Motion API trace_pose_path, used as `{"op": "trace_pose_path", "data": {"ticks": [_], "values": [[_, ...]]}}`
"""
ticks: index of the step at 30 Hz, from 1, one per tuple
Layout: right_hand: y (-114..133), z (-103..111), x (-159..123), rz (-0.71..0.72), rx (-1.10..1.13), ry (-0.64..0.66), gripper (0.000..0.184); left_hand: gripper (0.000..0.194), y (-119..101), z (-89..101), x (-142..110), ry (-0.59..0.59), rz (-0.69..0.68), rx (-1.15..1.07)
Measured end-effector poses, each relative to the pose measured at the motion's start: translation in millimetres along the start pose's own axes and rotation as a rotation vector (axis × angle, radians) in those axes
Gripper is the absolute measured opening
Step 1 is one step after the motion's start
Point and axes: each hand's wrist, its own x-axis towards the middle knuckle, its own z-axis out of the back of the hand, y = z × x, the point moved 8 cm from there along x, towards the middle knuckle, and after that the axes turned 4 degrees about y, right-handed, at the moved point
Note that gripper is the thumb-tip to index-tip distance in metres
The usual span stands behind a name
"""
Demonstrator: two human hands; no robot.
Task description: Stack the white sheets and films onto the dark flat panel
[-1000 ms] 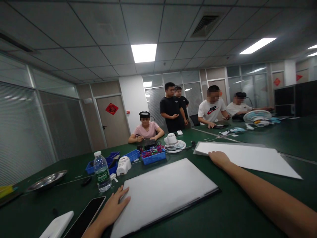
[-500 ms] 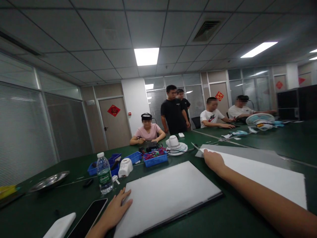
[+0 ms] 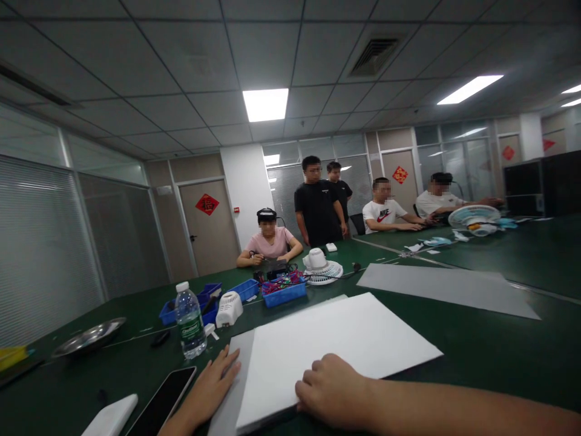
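Note:
A bright white sheet [image 3: 340, 339] lies at a slight offset over a greyish-white panel [image 3: 232, 369], whose left strip still shows. My right hand [image 3: 333, 387] has its fingers curled at the near edge of the white sheet, closed on it; the thumb's hold is partly hidden. Flat and spread, my left hand [image 3: 215, 381] rests with its fingertips on the panel's left edge. Farther right on the table lies a thin grey translucent sheet [image 3: 445, 286].
Left of the panel are a water bottle [image 3: 189, 324], a black-screened phone [image 3: 163, 402] and a white slab-like device [image 3: 111, 416]. Beyond sit a white fan housing [image 3: 229, 309], a blue bin [image 3: 285, 294] of wires and a fan [image 3: 321, 269]. Several people are across the green table.
My right hand has drawn the white sheet leftward off the grey translucent sheet and onto the panel. My left hand has stayed at the panel's left edge.

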Motion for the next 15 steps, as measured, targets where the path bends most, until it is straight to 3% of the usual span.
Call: {"op": "trace_pose_path", "data": {"ticks": [4, 8, 10, 12, 15], "values": [[25.4, 11.1, -3.8, 0.159, 0.112, -0.005, 0.035, 0.08, -0.8, -1.4, 0.2, -0.002, 0.0, 0.001], [8.9, 28.6, -11.6, 0.218, 0.32, -0.066, 0.051, 0.09, 4.2, -2.4, 2.9, -0.013, 0.014, 0.018], [-27.8, 25.8, -11.7, 0.021, 0.317, -0.042, 0.053, 0.089, 8.1, -3.7, 5.0, -0.013, 0.019, 0.024], [-81.4, 16.2, -18.2, -0.299, 0.239, 0.011, 0.049, 0.086, 11.1, -5.2, 6.9, -0.01, 0.013, 0.03], [-160.2, 0.1, -47.3, -0.7, 0.132, 0.077, 0.044, 0.082, 13.8, -6.6, 8.9, -0.008, -0.008, 0.041]]}}
